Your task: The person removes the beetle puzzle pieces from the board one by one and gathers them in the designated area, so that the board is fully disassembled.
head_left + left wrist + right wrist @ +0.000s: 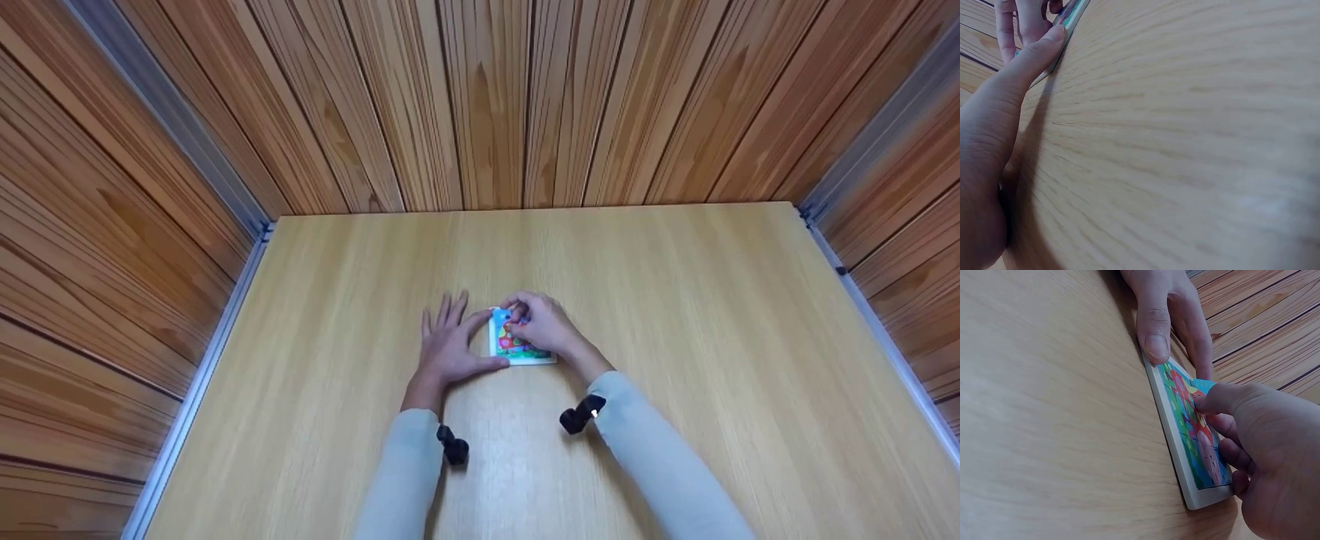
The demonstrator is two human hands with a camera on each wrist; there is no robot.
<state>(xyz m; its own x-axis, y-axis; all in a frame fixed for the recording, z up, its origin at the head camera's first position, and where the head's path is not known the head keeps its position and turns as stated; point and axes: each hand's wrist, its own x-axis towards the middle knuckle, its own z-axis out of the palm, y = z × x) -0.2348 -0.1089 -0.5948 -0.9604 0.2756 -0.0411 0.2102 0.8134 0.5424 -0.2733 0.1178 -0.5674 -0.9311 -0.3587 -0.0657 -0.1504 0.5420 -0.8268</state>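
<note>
Centre frame, the puzzle board (521, 346) is lying flat on the surface (675, 315), being steadied by the flat, open left hand (448, 346). A piece is being pressed in by the right hand's (541, 322) curled fingers; next, probably firm seating.

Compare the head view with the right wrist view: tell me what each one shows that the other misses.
Only the head view shows both sleeves, the wrist cameras and the wood-panelled walls around the table. Only the right wrist view shows the puzzle board's pale side edge and the right hand's fingertip pressing its picture. Both show the puzzle board, the left hand touching its edge, and the right hand on top.
</note>
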